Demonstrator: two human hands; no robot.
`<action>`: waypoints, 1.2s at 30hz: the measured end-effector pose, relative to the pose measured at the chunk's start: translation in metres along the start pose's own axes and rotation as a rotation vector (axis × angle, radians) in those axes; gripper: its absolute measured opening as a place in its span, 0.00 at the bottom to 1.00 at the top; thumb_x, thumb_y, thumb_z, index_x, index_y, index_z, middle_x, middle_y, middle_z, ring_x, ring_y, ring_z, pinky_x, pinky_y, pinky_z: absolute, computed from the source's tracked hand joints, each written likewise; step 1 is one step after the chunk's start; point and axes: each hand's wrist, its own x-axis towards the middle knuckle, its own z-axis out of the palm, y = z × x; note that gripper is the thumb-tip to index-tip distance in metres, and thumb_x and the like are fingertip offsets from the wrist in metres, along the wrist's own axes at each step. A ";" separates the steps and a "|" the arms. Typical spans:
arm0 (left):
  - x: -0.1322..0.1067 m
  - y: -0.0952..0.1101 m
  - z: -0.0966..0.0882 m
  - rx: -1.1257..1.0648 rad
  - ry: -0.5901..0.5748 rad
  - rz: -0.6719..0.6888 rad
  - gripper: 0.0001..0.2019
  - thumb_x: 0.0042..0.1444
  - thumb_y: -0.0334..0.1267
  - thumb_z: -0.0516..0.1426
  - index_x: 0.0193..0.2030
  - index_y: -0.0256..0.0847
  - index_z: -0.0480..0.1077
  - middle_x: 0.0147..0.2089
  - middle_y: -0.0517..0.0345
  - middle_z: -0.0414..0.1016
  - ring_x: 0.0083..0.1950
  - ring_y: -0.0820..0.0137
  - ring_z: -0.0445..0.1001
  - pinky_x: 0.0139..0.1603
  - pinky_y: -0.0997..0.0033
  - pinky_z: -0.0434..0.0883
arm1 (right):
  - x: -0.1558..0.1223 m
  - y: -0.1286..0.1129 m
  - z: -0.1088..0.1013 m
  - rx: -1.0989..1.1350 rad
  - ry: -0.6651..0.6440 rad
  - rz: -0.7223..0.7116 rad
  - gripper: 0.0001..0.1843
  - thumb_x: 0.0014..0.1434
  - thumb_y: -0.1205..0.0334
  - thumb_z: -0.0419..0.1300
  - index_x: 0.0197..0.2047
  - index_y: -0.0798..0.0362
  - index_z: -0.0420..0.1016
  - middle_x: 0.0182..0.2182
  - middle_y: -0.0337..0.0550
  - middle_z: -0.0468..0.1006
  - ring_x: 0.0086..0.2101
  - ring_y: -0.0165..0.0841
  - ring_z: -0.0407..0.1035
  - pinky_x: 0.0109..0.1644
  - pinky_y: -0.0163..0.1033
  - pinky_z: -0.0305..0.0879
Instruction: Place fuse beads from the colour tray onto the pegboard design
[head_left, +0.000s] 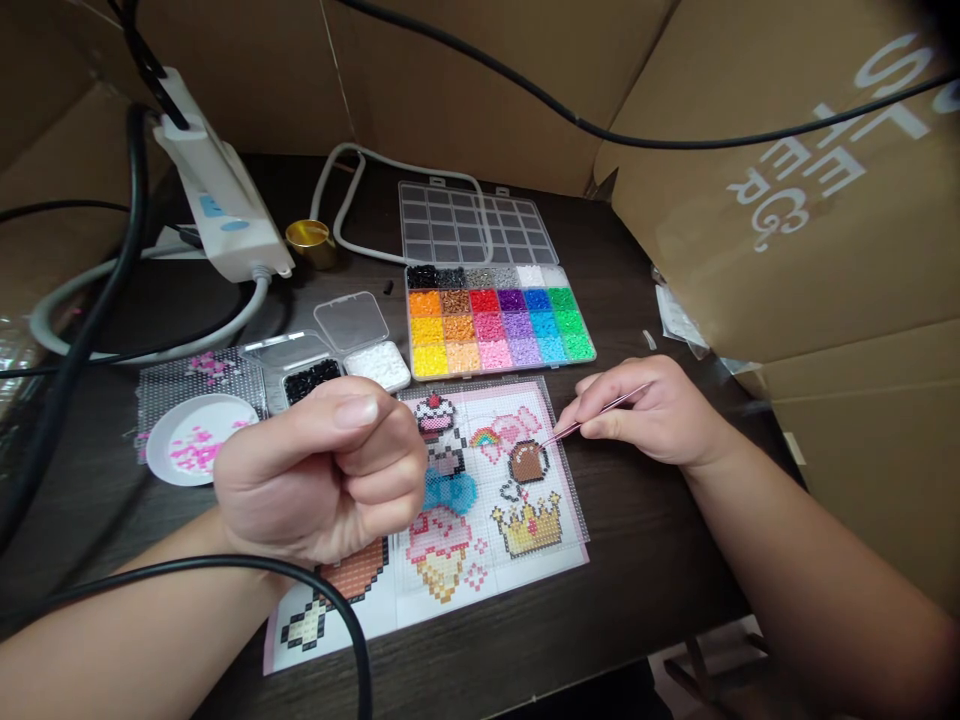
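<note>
My right hand (645, 410) pinches a pair of thin tweezers (600, 412), whose tips reach the brown round bead design (528, 462) on the pattern sheet (367, 610). A clear pegboard (574, 500) lies over part of that sheet. Held above the sheet's left side, my left hand (322, 475) is curled into a fist; whatever it holds, if anything, is hidden. Also on the sheet are a yellow crown (529, 528), a pink ice cream cone (439, 550) and a rainbow with pink clouds (506, 430). The fist covers part of the sheet.
Behind the sheet stands an open sorting box (501, 320) of coloured beads. Small boxes hold black beads (311, 380) and white beads (377, 365). Pink beads lie in a white dish (169, 455). A power strip (217, 190), gold cup (311, 243) and black cable (352, 620) are around.
</note>
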 end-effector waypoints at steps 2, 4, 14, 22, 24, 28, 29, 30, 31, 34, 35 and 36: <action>0.001 0.001 0.001 0.006 -0.003 -0.003 0.28 0.52 0.35 0.61 0.18 0.42 0.41 0.18 0.68 0.35 0.17 0.80 0.37 0.13 0.74 0.38 | 0.000 0.000 0.000 -0.002 -0.002 0.002 0.02 0.54 0.65 0.70 0.33 0.50 0.85 0.33 0.45 0.86 0.33 0.35 0.80 0.38 0.38 0.76; 0.001 0.001 0.002 0.013 0.005 -0.010 0.29 0.51 0.35 0.62 0.18 0.41 0.41 0.18 0.68 0.35 0.17 0.80 0.37 0.13 0.74 0.38 | 0.000 -0.001 0.000 -0.004 0.000 0.001 0.02 0.54 0.65 0.70 0.33 0.50 0.85 0.33 0.45 0.86 0.33 0.35 0.80 0.37 0.38 0.76; 0.001 0.001 0.001 -0.001 -0.003 -0.018 0.28 0.52 0.35 0.61 0.18 0.41 0.41 0.18 0.69 0.34 0.17 0.80 0.38 0.14 0.74 0.40 | -0.002 0.003 -0.003 0.039 0.002 -0.018 0.04 0.54 0.66 0.70 0.34 0.49 0.85 0.34 0.43 0.86 0.34 0.35 0.81 0.38 0.37 0.76; -0.004 -0.004 0.001 -0.117 -0.008 0.017 0.26 0.54 0.33 0.59 0.19 0.41 0.42 0.19 0.70 0.35 0.18 0.81 0.36 0.17 0.78 0.40 | -0.003 0.014 -0.003 0.197 0.049 -0.052 0.04 0.55 0.67 0.70 0.34 0.48 0.83 0.35 0.43 0.86 0.35 0.35 0.81 0.41 0.40 0.77; -0.006 -0.006 0.000 -0.146 0.010 0.023 0.26 0.55 0.33 0.59 0.20 0.40 0.42 0.19 0.70 0.35 0.18 0.82 0.36 0.17 0.80 0.40 | 0.001 0.014 -0.001 0.222 0.138 -0.081 0.03 0.55 0.66 0.70 0.33 0.48 0.83 0.35 0.42 0.86 0.36 0.35 0.81 0.43 0.40 0.77; -0.007 -0.007 -0.003 -0.178 -0.028 0.034 0.26 0.56 0.34 0.59 0.20 0.40 0.43 0.19 0.70 0.36 0.18 0.82 0.36 0.17 0.81 0.41 | 0.024 -0.002 0.005 0.162 0.448 -0.125 0.04 0.56 0.60 0.70 0.36 0.48 0.83 0.36 0.44 0.86 0.30 0.33 0.79 0.35 0.38 0.76; -0.007 -0.007 -0.004 -0.181 -0.044 0.034 0.26 0.56 0.34 0.59 0.20 0.40 0.43 0.19 0.70 0.36 0.18 0.82 0.36 0.17 0.81 0.41 | 0.033 -0.009 0.007 0.125 0.523 -0.128 0.05 0.56 0.59 0.69 0.36 0.49 0.83 0.36 0.45 0.86 0.29 0.32 0.78 0.32 0.38 0.75; -0.007 -0.007 -0.004 -0.184 -0.059 0.033 0.26 0.56 0.34 0.59 0.20 0.40 0.43 0.19 0.71 0.36 0.17 0.83 0.36 0.17 0.81 0.41 | 0.043 -0.017 0.010 0.079 0.580 -0.128 0.06 0.56 0.58 0.69 0.37 0.50 0.83 0.36 0.45 0.86 0.28 0.32 0.77 0.31 0.38 0.74; -0.007 -0.007 -0.005 -0.186 -0.069 0.032 0.26 0.56 0.34 0.59 0.20 0.40 0.43 0.19 0.70 0.37 0.17 0.83 0.36 0.17 0.81 0.41 | 0.054 -0.025 0.013 0.020 0.612 -0.121 0.06 0.56 0.58 0.69 0.36 0.50 0.83 0.34 0.46 0.86 0.30 0.34 0.78 0.32 0.38 0.75; -0.007 -0.007 -0.007 -0.197 -0.076 0.023 0.26 0.57 0.36 0.59 0.19 0.40 0.43 0.18 0.70 0.37 0.17 0.82 0.36 0.16 0.80 0.41 | 0.087 -0.043 0.024 -0.090 0.627 -0.123 0.04 0.55 0.61 0.68 0.33 0.51 0.83 0.35 0.47 0.86 0.36 0.38 0.80 0.42 0.43 0.77; -0.006 -0.007 -0.008 -0.205 -0.073 0.022 0.27 0.57 0.36 0.59 0.19 0.40 0.42 0.17 0.70 0.37 0.17 0.82 0.36 0.16 0.80 0.41 | 0.096 -0.045 0.029 -0.094 0.621 -0.130 0.03 0.54 0.62 0.68 0.32 0.52 0.82 0.35 0.47 0.86 0.37 0.38 0.81 0.43 0.44 0.77; -0.006 -0.007 -0.008 -0.214 -0.066 0.018 0.27 0.57 0.37 0.59 0.19 0.40 0.42 0.17 0.70 0.37 0.17 0.82 0.36 0.16 0.80 0.41 | 0.105 -0.045 0.033 -0.089 0.614 -0.134 0.03 0.54 0.62 0.67 0.32 0.52 0.82 0.34 0.47 0.86 0.37 0.39 0.81 0.43 0.45 0.77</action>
